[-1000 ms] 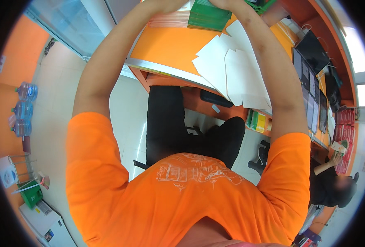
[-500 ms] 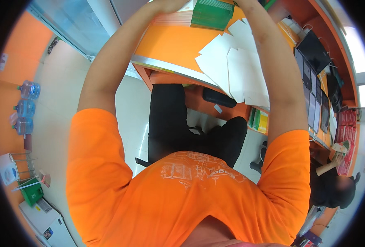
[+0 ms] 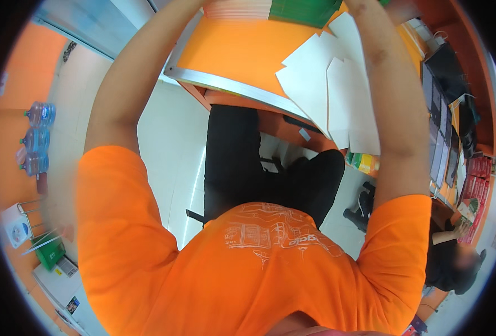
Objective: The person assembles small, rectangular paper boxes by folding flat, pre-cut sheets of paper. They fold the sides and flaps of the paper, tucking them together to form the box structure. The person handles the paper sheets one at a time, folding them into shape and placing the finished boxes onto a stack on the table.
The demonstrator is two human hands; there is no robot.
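Both my forearms reach up over the orange desk (image 3: 225,56), and my hands lie beyond the upper edge of the picture. Between my wrists, at the top, a stack of thin pieces (image 3: 304,12) shows a green part on the right and a pale, striped part on the left. Its far side is cut off, so whether my hands touch it is hidden. Beside my right forearm, several white sheets (image 3: 309,73) overlap at angles and hang over the desk's front edge.
Dark flat devices (image 3: 439,134) line the desk at right, with cables and red boxes (image 3: 476,187) beyond. A person in black (image 3: 452,263) holds a fan of papers at far right. Water jugs (image 3: 37,140) stand by the left wall. My black-trousered legs (image 3: 231,151) are under the desk.
My arms have spread further apart, and the left hand's edge has left the picture at the top. The stack now shows higher and further right, while more of the desk's left corner appears.
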